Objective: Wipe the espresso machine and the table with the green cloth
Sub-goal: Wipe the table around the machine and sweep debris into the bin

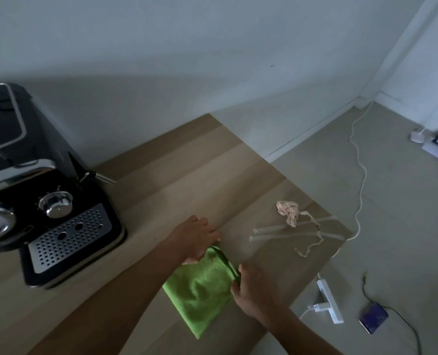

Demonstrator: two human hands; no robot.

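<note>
Pale wall and grey floor frame a light wooden table [176, 175] that runs diagonally through the view. At far left, a black espresso machine [41, 185] stands on the table against the wall, with a perforated metal drip tray [70, 237] at its front, a shiny round metal part [56, 204] above the tray, and a steam wand [98, 176] projecting to its right. Right of the machine, the left hand [196, 239] lies palm down on the tabletop, its fingers curled over the far corner of the green cloth [201, 288] and closed on that edge. The cloth lies folded and flat on the table near its front-right edge, between the two hands and well apart from the machine. The right hand [253, 290] pinches the cloth's right edge between thumb and fingers. Farther right, near the table's corner, rest a crumpled beige scrap [288, 212], two clear straws [297, 230] lying roughly parallel, and a thin beige string [311, 244] trailing across them. On the floor beyond the table edge lie a white power strip [330, 302] with a plug inserted, a dark blue booklet [373, 317], and a white cable [360, 175] running toward the room's corner.
</note>
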